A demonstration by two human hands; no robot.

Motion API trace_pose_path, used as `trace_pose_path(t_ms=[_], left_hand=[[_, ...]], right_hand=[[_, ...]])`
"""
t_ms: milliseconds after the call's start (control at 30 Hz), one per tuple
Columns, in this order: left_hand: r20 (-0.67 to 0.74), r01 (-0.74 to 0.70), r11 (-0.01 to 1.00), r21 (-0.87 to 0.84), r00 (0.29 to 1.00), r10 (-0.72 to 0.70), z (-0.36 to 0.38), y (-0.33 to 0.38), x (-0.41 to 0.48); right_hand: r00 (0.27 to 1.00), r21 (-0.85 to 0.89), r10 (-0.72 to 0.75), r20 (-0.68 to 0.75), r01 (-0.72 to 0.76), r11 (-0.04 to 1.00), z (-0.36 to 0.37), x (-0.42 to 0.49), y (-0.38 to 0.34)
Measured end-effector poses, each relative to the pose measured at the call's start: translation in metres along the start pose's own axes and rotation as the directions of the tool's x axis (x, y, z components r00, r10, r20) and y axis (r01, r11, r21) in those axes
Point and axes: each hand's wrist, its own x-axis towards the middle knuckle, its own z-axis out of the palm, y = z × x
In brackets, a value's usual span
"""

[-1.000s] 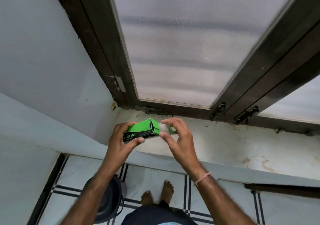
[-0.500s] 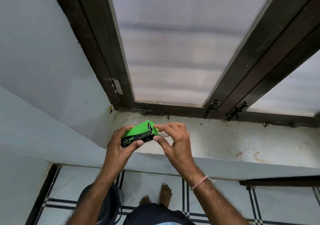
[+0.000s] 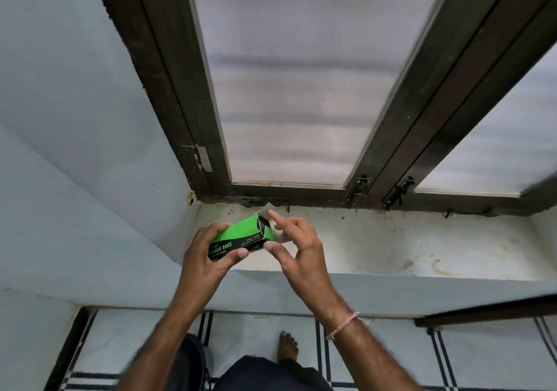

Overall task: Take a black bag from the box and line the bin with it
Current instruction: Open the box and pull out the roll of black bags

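A green and black garbage-bag box (image 3: 241, 235) is held lengthwise in my left hand (image 3: 208, 258), above the window sill. Its right end is open, with a pale flap (image 3: 266, 209) folded up and dark bag material (image 3: 264, 224) visible inside. My right hand (image 3: 297, 250) is at that open end, index finger against the flap and thumb at the box's lower corner, fingers spread. The dark bin (image 3: 193, 360) stands on the floor below, mostly hidden behind my left forearm.
A stained white sill (image 3: 391, 240) runs under a dark-framed window (image 3: 301, 89) with latches (image 3: 360, 187). A pale wall stands at the left. Below is a tiled floor with black lines (image 3: 322, 348), and a bare foot (image 3: 287, 347).
The box's end flap has been lifted open by my right hand, showing the dark bags inside. The view has tilted slightly; the box stays in my left hand.
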Motion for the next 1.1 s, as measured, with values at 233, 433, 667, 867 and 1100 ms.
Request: trace_pose_path(t_ms=[233, 433, 667, 867, 1100], left_hand=[[0.112, -0.004, 0.999, -0.034, 0.994, 0.008, -0.006, 0.0, -0.002], [0.045, 0.021, 0.998, -0.064, 0.999, -0.018, 0.0, 0.007, -0.002], [0.03, 0.06, 0.996, -0.068, 0.998, -0.058, 0.016, 0.021, 0.0], [-0.009, 0.082, 0.993, -0.082, 0.997, -0.083, 0.025, 0.026, -0.005], [0.019, 0.125, 0.992, -0.014, 0.992, -0.124, 0.007, 0.037, -0.01]], right_hand=[[0.997, 0.095, 0.043, 0.059, -0.048, 0.994, -0.018, -0.005, -0.006], [0.999, 0.353, 0.036, 0.028, -0.044, 0.935, -0.028, -0.008, -0.01], [0.998, 0.389, 0.0, 0.061, -0.024, 0.921, -0.045, 0.006, -0.004], [0.986, 0.365, -0.05, 0.162, -0.013, 0.931, -0.055, 0.021, 0.006], [0.973, 0.34, -0.142, 0.182, 0.074, 0.937, -0.06, 0.038, 0.008]])
